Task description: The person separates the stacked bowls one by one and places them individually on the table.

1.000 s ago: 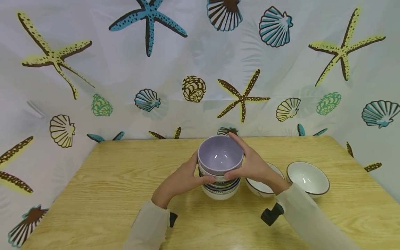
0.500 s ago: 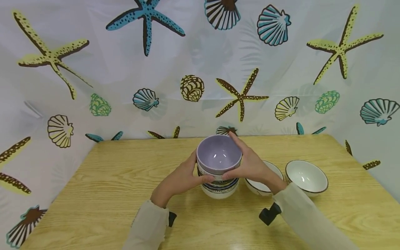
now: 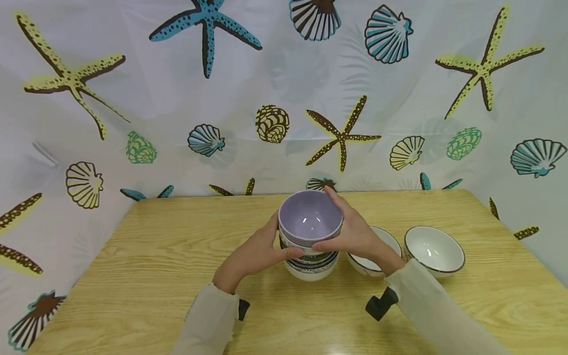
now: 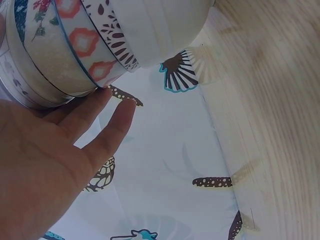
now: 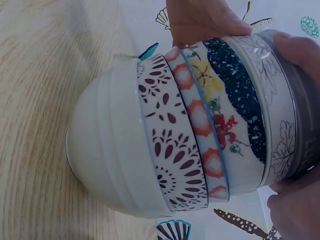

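Observation:
A stack of nested bowls [image 3: 310, 270] stands upright near the middle of the wooden table. Its top bowl [image 3: 310, 217] is glossy purple inside. Below it are bowls with leaf, floral, orange-patterned and maroon-patterned bands [image 5: 172, 135], and the lowest is plain white [image 5: 107, 145]. My left hand [image 3: 262, 251] grips the upper bowls from the left, thumb in front. From the right, my right hand [image 3: 357, 234] holds the top bowl, one finger up by its rim and the thumb across its front. Whether the stack touches the table is hard to tell.
Two white bowls with dark rims stand right of the stack: the nearer bowl [image 3: 370, 264] is partly behind my right forearm, the other bowl [image 3: 435, 251] farther right. A cloth [image 3: 248, 88] printed with shells and starfish hangs behind the wooden table [image 3: 177, 256].
Both hands keep their hold on the stack. The whole scene shifts slightly left and up in the head view; the bowls show no clear movement on the table.

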The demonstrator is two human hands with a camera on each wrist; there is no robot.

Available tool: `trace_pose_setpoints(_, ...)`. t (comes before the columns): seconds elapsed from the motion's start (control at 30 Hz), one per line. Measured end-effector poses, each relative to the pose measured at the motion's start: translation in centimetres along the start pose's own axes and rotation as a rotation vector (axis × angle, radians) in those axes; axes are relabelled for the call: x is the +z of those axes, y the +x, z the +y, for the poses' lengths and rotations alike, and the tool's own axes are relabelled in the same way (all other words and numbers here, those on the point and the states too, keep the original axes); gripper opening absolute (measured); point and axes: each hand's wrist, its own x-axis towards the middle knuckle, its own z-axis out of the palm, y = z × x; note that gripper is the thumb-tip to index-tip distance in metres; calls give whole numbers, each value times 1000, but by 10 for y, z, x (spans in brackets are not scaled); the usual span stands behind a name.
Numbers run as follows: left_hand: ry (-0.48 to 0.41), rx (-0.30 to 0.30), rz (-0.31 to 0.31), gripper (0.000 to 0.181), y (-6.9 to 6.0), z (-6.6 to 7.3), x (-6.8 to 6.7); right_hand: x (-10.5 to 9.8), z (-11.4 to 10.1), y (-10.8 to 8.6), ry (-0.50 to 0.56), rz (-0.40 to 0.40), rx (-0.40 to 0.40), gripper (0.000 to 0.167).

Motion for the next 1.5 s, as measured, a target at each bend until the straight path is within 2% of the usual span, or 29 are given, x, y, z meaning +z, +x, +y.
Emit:
trace_pose_setpoints(0.37,-21,10,-4,106,0,2,1,0,-1,-2,24,17,-1,118)
trace_pose_setpoints(0.6,-31,12,-9,107,1,2,2,-3,-2,-3,-9,45,9,117)
trace_pose_setpoints(0.9,-24,-6,-12,105,0,4,4,-14,-6,-3,-6,70,7,119)
trace_pose_setpoints(1.07,-39,18,-10,99,1,3,5,-21,-11,-5,-27,92,17,117)
trace_pose_setpoints(1.5,-51,32,-5,97,0,-2,3,-40,-19,-12,-25,145,18,115)
